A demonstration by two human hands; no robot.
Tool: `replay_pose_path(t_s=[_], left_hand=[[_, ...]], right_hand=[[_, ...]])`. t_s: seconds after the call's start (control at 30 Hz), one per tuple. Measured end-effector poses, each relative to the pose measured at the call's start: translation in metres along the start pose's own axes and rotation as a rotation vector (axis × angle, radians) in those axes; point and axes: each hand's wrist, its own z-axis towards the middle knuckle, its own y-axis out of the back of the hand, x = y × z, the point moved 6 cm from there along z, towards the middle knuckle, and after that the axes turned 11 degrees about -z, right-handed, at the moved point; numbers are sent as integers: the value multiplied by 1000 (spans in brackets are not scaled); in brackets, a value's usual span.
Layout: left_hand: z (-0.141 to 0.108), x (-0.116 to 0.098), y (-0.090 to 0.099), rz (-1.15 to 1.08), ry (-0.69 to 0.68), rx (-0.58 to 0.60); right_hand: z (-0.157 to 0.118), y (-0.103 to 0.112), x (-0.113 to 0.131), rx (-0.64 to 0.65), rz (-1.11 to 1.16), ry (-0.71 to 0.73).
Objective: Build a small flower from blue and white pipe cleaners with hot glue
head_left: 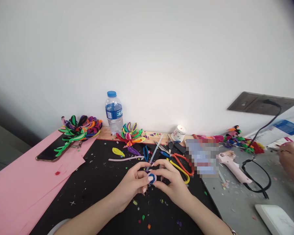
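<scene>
Midway along a desk (237, 199) pushed against a white wall, over a black mat (98, 186), a person's two bare hands meet around a small coil (151, 179), blue at its center with a pale lilac rim. The left hand (135, 179) pinches it, thumb laid across the round face; the right hand (171, 180) curves in from the other side, its thumb at the rim, though whether it too is gripping cannot be told. The coil lies directly between them, right of the left hand's fingers and left of the right hand's, about equally near both, and shows no clear long axis.

Just beyond the fingertips, a translucent glue stick (157, 149) slants toward the desk's far edge, leaning right. Yellow (118, 151), purple (133, 150) and blue pipe-cleaner loops (146, 153) sit left of it; orange-handled scissors (182, 162) and a bent yellow pipe cleaner (182, 171) lie to its right. Toward the desk's right edge, well apart from the coil, rests a pale pink glue gun (236, 169), with another person's hand (292, 160) beyond it. A water bottle (114, 114) stands upright near the far edge.
</scene>
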Motion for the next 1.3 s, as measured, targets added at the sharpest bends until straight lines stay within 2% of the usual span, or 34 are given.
replay_pose_path(t_s=[0.27,0.63,1.03,1.3], left_hand=[[1,1,2,13,-4,13],[3,1,2,138,85,79],[3,-1,4,85,114,72],[2,-7,0,162,25,48]], right_hand=[[1,-1,3,46,35,-19],[3,0,10,170,19,18],[4,5,4,72,65,-23],[5,8,0,10,38,-36]])
